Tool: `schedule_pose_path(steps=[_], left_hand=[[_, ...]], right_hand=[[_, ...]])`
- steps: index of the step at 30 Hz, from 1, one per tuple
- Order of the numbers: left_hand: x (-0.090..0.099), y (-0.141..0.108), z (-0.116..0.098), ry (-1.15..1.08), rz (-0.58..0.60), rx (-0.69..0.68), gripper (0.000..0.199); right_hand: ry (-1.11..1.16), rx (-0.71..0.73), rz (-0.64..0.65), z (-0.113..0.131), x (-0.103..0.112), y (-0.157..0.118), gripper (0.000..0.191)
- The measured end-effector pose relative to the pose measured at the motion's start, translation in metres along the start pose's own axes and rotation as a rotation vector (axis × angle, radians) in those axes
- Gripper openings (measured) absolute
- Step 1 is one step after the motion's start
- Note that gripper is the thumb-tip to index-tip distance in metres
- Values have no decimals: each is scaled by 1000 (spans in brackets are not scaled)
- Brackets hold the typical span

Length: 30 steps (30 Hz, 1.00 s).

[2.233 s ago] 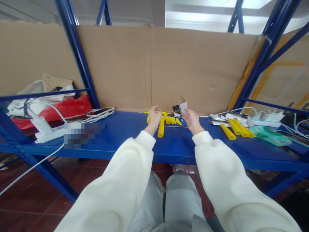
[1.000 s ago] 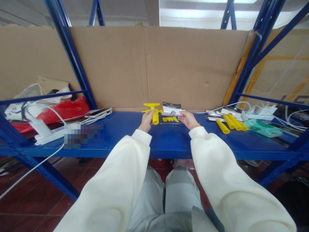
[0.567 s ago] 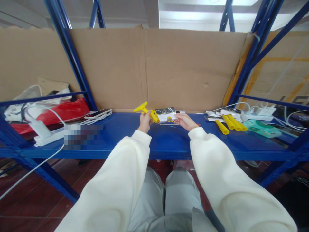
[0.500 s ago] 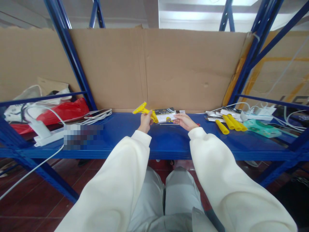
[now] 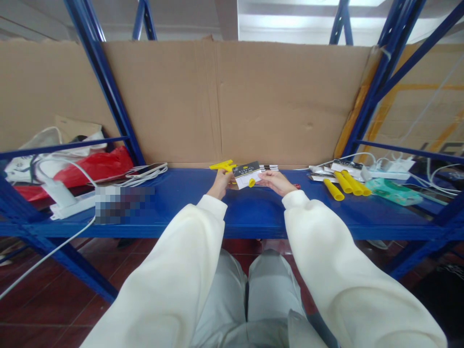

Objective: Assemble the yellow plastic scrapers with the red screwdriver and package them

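Blue metal racking (image 5: 253,212) and cardboard panels (image 5: 261,101) suggest a workshop or storeroom.

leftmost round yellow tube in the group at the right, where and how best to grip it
Likely pinched across the middle of the leftmost round yellow tube, coming from above and the left: it lies on its side, slanted, its left flank towards the right hand, while the other yellow tubes lie close on its right.

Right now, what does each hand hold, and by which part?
The left hand holds a yellow T-shaped plastic tool by its stem, near the crossbar; the right hand, a black-and-white card by its right edge.
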State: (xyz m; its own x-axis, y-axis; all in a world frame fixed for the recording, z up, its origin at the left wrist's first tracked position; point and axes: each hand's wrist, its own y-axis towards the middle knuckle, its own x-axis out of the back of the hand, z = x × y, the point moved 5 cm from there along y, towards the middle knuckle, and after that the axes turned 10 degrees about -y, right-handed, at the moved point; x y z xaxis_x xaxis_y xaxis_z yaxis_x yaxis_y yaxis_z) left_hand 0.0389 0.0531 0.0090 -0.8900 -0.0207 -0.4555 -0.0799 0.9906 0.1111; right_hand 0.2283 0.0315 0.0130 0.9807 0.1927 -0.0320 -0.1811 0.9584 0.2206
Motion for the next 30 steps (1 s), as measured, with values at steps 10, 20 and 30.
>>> schedule_pose_path(steps=[10,20,30], left_hand=[[-2,0,-3,40,31,23,18],[3,1,-5,136,-100,-21,22],[-4,2,2,150,22,112,36]], right_hand=[[-25,10,-91,-2,3,1,13],[-48,30,-188,-3,10,3,13],[-77,15,-240,-6,15,6,7]])
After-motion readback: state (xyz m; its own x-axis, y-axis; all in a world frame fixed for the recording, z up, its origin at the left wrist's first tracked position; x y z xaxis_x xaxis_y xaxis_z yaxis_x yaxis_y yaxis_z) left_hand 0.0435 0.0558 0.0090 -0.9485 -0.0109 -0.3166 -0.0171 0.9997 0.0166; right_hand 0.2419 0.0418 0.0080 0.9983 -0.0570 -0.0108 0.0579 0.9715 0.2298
